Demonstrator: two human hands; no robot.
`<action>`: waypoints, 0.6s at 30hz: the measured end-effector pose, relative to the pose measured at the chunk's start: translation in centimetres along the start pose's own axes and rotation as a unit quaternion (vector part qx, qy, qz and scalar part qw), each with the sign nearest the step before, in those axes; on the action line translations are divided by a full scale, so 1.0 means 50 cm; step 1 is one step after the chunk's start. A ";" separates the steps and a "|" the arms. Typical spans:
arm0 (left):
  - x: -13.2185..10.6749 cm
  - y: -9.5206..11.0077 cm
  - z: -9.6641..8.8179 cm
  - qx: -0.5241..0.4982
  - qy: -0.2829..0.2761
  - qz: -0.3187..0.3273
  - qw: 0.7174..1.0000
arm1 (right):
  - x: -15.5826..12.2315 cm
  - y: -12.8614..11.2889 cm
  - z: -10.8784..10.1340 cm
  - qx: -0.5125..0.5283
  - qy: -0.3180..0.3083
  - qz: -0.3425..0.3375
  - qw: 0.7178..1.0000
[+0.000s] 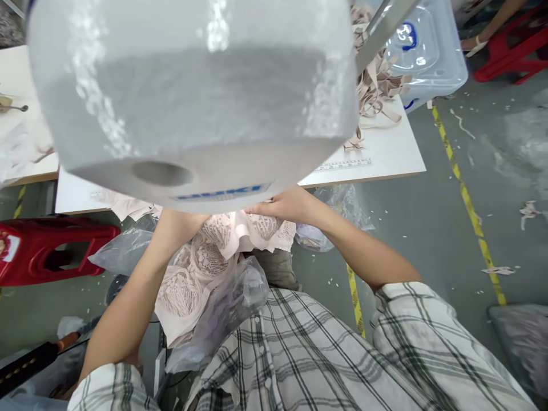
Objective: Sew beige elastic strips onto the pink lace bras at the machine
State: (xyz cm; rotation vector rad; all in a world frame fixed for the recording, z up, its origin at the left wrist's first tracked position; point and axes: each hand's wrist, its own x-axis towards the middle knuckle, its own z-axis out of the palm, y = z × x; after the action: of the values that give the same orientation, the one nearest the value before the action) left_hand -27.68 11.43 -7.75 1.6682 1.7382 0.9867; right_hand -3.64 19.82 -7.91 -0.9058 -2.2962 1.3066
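Observation:
A pale pink lace bra (242, 228) lies under the grey-white head of a sewing machine (205, 108), lit from behind it. My right hand (291, 205) grips the bra's upper edge on the right, thumb showing, other fingertips partly covered. On the other side, my left hand (182, 225) rests at the lace; the machine head covers its fingers, so their closure is unclear. More pink lace cups (180, 297) hang toward my lap, beside a clear plastic bag (231, 308). The needle area is hidden.
The white table (398, 148) bears a ruler (346, 165) and a heap of pink straps (374, 91). Behind the heap stands a clear plastic bin (440, 63). A red stool (55, 251) is at left. Yellow tape (466, 200) and scraps mark the floor; another person's hand (473, 44) shows far right.

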 end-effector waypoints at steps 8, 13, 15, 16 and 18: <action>0.011 -0.013 -0.005 0.032 -0.013 0.054 0.998 | 0.005 0.008 -0.002 0.012 -0.006 0.006 1.000; 0.007 -0.044 -0.001 0.064 0.001 0.062 0.996 | 0.006 0.004 -0.007 0.019 -0.002 0.000 1.000; 0.007 -0.039 -0.005 0.082 -0.002 0.056 0.995 | 0.005 0.013 -0.007 0.026 0.011 0.008 1.000; 0.008 -0.031 -0.009 0.087 -0.001 0.057 0.995 | 0.003 0.024 -0.004 0.033 0.021 0.013 0.999; 0.011 -0.011 -0.018 0.085 -0.001 0.060 0.995 | -0.001 0.062 0.015 0.067 0.048 0.025 0.996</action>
State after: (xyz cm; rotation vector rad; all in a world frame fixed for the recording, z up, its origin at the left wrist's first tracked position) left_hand -28.79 11.88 -7.60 1.8986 1.7804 0.9098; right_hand -2.93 20.45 -10.94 -0.9636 -2.0981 1.3871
